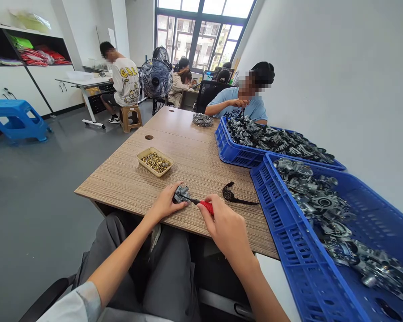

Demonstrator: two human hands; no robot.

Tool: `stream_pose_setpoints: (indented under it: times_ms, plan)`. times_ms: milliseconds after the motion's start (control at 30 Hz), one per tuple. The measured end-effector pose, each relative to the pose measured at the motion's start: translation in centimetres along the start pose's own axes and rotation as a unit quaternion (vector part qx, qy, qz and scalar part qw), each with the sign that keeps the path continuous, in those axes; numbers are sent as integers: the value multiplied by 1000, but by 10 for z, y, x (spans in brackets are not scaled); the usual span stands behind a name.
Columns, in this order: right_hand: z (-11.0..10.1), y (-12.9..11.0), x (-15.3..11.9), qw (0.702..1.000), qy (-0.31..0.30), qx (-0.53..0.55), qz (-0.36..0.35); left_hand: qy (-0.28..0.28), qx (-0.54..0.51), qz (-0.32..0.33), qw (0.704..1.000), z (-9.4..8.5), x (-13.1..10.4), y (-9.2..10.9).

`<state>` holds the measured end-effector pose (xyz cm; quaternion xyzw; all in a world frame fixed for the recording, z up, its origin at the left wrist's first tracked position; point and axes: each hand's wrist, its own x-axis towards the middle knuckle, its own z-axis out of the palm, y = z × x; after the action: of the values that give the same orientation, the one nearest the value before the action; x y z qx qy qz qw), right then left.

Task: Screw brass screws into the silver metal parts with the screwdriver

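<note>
A shallow tan tray (pixel 144 157) sits near the middle of the desk (pixel 127 179), holding a loose heap of small brass-coloured screws (pixel 156 162). Along the desk's right edge stand two blue plastic crates: the nearer crate (pixel 289 241) juts past the front right corner and is strewn with grey cast-metal parts (pixel 325 210); the farther crate (pixel 233 152) is heaped with the same kind of parts. At the far edge lies a small pile of metal pieces (pixel 202 119).

Close to the desk's front edge, the left hand (pixel 166 203) is closed around a small grey metal part (pixel 180 193), pinning it to the desktop, fingers curled over its left side. The right hand (pixel 226 226) is wrapped around the red handle of a screwdriver (pixel 204 205); the shaft runs leftward and its tip meets the part, just right of the left hand's fingertips. A black wristwatch (pixel 229 194) lies on the desk just beyond the right hand, between it and the nearer crate.

Across the desk another person in a light blue shirt (pixel 237 100) sits behind the farther crate. A standing fan (pixel 155 80) and a blue step stool (pixel 16 118) stand on the floor beyond.
</note>
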<state>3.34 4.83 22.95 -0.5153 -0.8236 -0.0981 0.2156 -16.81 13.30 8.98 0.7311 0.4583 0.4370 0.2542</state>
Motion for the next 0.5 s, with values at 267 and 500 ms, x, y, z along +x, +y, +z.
stream_pose_setpoints:
  times_ms: [267, 500]
  plan:
    - [-3, 0, 2, 998, 3, 40, -56, 5, -1, -4, 1000, 1, 0, -1]
    - [-6, -2, 2, 995, -14, 71, -74, 9, -3, -1, 1000, 1, 0, -1]
